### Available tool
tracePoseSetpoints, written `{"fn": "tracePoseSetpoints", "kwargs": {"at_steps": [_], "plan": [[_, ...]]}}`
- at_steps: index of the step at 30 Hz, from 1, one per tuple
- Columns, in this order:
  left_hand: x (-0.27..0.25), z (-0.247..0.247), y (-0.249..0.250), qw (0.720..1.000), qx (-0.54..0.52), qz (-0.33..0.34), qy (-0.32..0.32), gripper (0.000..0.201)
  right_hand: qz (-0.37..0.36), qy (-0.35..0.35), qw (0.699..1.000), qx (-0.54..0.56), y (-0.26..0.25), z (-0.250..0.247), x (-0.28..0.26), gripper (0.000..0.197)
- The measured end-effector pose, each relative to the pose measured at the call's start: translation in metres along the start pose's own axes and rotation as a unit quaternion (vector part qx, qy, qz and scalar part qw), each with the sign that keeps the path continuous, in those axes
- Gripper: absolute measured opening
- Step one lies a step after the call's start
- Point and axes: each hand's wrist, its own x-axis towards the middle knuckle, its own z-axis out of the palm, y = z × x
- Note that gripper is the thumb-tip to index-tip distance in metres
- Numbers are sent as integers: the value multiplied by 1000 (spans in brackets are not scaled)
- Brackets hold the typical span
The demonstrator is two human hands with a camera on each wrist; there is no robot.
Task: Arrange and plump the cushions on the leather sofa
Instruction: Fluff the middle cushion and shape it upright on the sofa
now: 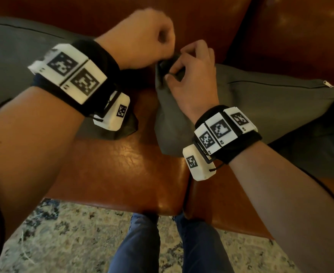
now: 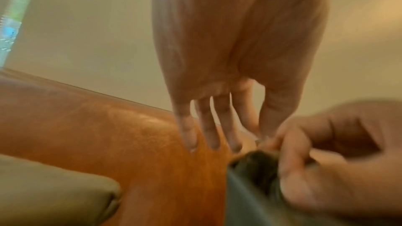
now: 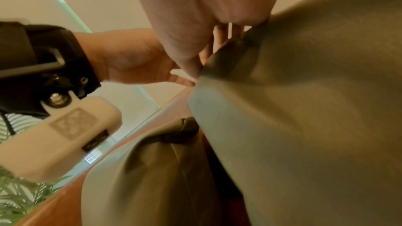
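Two grey cushions lie on the brown leather sofa. The left cushion leans against the backrest at the far left. The right cushion lies tilted against the backrest, its near corner bunched up between my hands. My right hand pinches that corner with thumb and curled fingers. My left hand comes down on the same corner from above; in the left wrist view its thumb and forefinger meet at the corner's tip while the other fingers hang straight. The left hand is blurred.
A bare strip of seat separates the cushions. The right cushion's zip pull sits at its far end. A patterned rug and my legs in jeans are in front of the sofa. A leafy plant stands off to the left.
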Motion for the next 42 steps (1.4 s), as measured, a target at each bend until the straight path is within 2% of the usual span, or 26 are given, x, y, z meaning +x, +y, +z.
{"fn": "tracePoseSetpoints", "kwargs": {"at_steps": [3,8,12,14,19,25,28,31,33,36,38,41,42], "plan": [[-2,5,0,995,51,-8,-90,22,-26,55,998,24,2,1,-7,14],[-1,5,2,991,95,24,-96,32,-77,111,991,7,4,0,-13,12],[0,-2,-4,983,112,56,-134,35,-82,145,986,-5,0,-2,-15,11],[-2,-2,-6,982,122,73,-125,32,-77,145,986,-7,0,-3,-13,11],[-6,7,-8,983,164,83,-19,22,-18,73,997,15,-6,-6,-8,29],[-13,32,1,976,159,77,127,25,37,84,993,71,-2,-6,-6,31],[-20,54,2,968,110,40,220,24,41,90,993,67,0,-6,-4,21],[-24,70,3,959,-19,-41,279,12,27,100,993,54,1,-4,-1,11],[-26,73,5,941,-147,-122,279,10,13,108,993,43,0,-2,-1,11],[-22,71,5,903,-290,-207,241,11,4,96,995,37,-1,0,-1,13],[-18,63,9,860,-383,-255,219,4,9,89,995,39,-3,-1,0,15],[-12,50,16,766,-537,-320,149,12,6,75,996,48,-8,-4,5,20],[-10,46,18,753,-551,-338,120,13,3,64,996,57,-10,-4,4,21]]}}
